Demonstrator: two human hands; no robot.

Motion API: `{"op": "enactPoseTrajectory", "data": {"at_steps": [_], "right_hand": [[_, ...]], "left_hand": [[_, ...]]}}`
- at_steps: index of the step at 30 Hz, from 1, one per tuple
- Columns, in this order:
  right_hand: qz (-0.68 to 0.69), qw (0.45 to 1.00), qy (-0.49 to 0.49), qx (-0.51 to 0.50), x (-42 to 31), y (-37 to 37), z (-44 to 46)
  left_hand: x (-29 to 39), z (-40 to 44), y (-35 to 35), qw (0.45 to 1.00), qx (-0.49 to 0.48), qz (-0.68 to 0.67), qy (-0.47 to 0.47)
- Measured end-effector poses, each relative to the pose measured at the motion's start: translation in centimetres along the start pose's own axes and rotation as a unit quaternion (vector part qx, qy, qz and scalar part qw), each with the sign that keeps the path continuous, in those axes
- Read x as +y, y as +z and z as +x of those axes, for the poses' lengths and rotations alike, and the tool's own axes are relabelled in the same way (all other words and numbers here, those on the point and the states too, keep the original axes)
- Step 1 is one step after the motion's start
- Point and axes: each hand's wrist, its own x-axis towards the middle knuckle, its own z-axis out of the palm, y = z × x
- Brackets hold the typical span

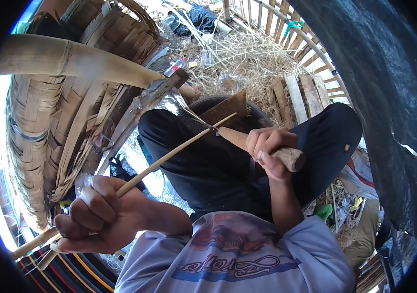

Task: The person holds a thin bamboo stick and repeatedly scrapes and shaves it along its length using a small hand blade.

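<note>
My left hand (98, 212) is closed around a thin bamboo stick (169, 155), which slants up and to the right across my lap. Clear plastic or tape covers part of a finger on that hand. In my closed right hand (272, 149) is the thick wooden handle of a knife (233, 137). Its narrow blade, seen nearly edge-on, points up and left and crosses the stick near the stick's far end. Whether the blade's edge touches the stick is unclear. My dark-trousered legs (316, 136) are folded beneath both hands.
A thick bamboo pole (86, 61) and woven bamboo baskets (35, 132) stand at the left. Beyond my legs lie dry straw (252, 53), a plastic bottle (175, 66) and wooden slats (296, 97). Dark plastic sheeting (379, 73) hangs at the right.
</note>
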Motion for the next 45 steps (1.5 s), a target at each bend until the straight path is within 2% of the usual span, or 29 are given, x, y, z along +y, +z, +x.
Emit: {"op": "enactPoseTrajectory", "data": {"at_steps": [2,3,4,6,8,10,12,13,14,16,18,20,21,22,24,26,28,30,32,36,39,40,42,44,45], "right_hand": [[0.031,0.995,0.05,0.075,1.9,-1.0,-0.6],[-0.116,0.985,0.111,0.063,4.0,-2.7,-1.6],[-0.222,0.969,0.095,0.052,4.4,-2.7,-1.1],[-0.176,0.982,0.057,0.042,2.8,-1.9,-0.5],[0.022,1.0,0.002,-0.007,0.1,-0.2,0.3],[0.035,0.999,-0.006,-0.01,0.8,-0.5,-0.1],[-0.127,0.986,0.079,0.074,4.0,-2.1,-1.1],[-0.228,0.969,0.072,0.055,4.6,-2.5,-0.9],[-0.23,0.969,0.068,0.057,4.5,-2.8,-1.4],[-0.051,0.998,0.024,0.027,1.5,-0.8,-0.1],[0.047,0.998,-0.031,-0.019,-0.3,-0.1,0.7],[0.016,0.997,0.016,0.072,2.3,-1.3,-0.7],[-0.049,0.992,0.06,0.103,3.3,-1.7,-0.4],[-0.122,0.985,0.08,0.091,3.5,-2.1,-0.5],[-0.027,0.997,0.049,0.056,1.8,-1.5,-0.2],[0.071,0.997,-0.008,0.026,-1.0,0.2,0.4],[0.056,0.998,-0.03,0.002,-0.7,0.0,0.1],[0.03,0.992,0.032,0.119,2.0,-1.0,-1.1],[-0.02,0.995,0.027,0.094,1.9,-2.0,-1.0],[0.066,0.997,-0.045,0.009,-3.2,0.5,0.1],[0.023,0.995,0.029,0.098,0.3,-0.8,-1.5],[0.008,0.992,0.027,0.121,1.1,-0.8,-1.2],[-0.001,0.997,0.013,0.08,-1.2,-0.5,-0.7],[0.085,0.993,-0.019,0.077,-3.4,1.0,-0.4],[0.078,0.994,-0.053,0.053,-3.8,1.3,0.0]], "left_hand": [[-0.2,-0.1,0.1,1.0,0.004,0.004,0.002],[-0.1,-0.1,0.1,1.0,0.002,-0.012,-0.002],[0.0,-0.2,0.1,1.0,0.0,-0.028,-0.006],[0.0,-0.2,0.2,1.0,0.006,-0.028,-0.006],[0.2,-0.1,0.0,1.0,0.012,-0.004,-0.006],[0.2,-0.1,-0.2,1.0,0.012,-0.005,-0.011],[0.0,-0.2,-0.1,1.0,0.023,0.002,-0.009],[-0.2,-0.1,0.1,1.0,0.021,-0.003,-0.007],[-0.3,0.0,0.3,1.0,0.015,-0.016,-0.006],[-0.3,0.1,0.3,0.999,0.009,-0.03,0.0],[0.0,0.1,-0.1,0.999,0.002,-0.031,-0.01],[-0.2,0.1,0.1,0.999,0.043,0.023,0.003],[-0.2,0.0,0.0,0.999,0.043,0.01,0.0],[-0.2,0.0,0.1,0.999,0.041,0.006,0.002],[-0.1,0.0,0.0,1.0,0.02,0.002,0.011],[0.0,0.0,0.0,0.999,0.039,0.029,0.015],[0.0,0.2,-0.5,1.0,0.025,-0.013,-0.004],[0.0,0.3,-0.5,1.0,0.015,-0.011,-0.015],[0.0,0.4,-0.3,0.999,0.024,-0.039,-0.017],[0.1,0.5,-0.8,0.999,0.013,-0.028,-0.028],[0.3,0.4,-1.0,0.999,0.012,-0.009,-0.036],[0.2,0.4,-1.0,0.999,0.016,0.004,-0.032],[0.1,0.5,-0.9,0.999,0.01,-0.013,-0.028],[0.6,0.1,-1.0,0.999,0.014,-0.018,-0.035],[0.5,0.2,-1.0,0.999,0.011,-0.019,-0.032]]}}
